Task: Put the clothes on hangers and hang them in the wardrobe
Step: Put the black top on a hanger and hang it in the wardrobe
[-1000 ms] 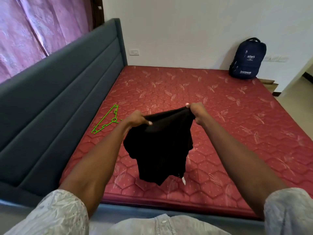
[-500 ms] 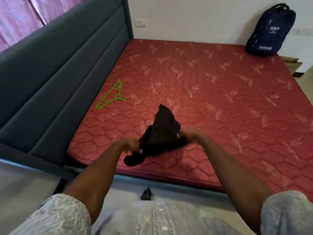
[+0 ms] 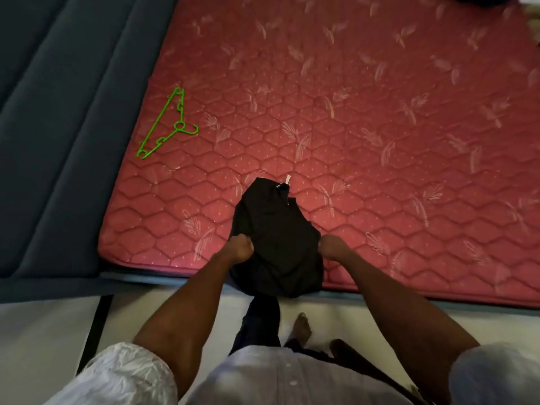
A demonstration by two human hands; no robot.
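Observation:
A black garment (image 3: pixel 274 229) lies on the near edge of the red mattress (image 3: pixel 365 118), its far end with a small white tag pointing away from me and its near end drooping over the bed's edge. My left hand (image 3: pixel 240 249) grips its left side and my right hand (image 3: pixel 333 247) grips its right side, both with curled fingers. A green plastic hanger (image 3: pixel 168 125) lies flat on the mattress to the far left, well apart from the garment and both hands.
The dark grey padded headboard (image 3: pixel 58 127) runs along the left of the mattress. A pale floor (image 3: pixel 43 340) lies below the bed edge, with my bare foot (image 3: pixel 301 328) on it. A dark blue bag corner (image 3: pixel 482 0) shows at the top right.
The garment went from hanging in the air between my hands to lying on the mattress's near edge. My hands came down and toward me, and the camera tilted steeply downward.

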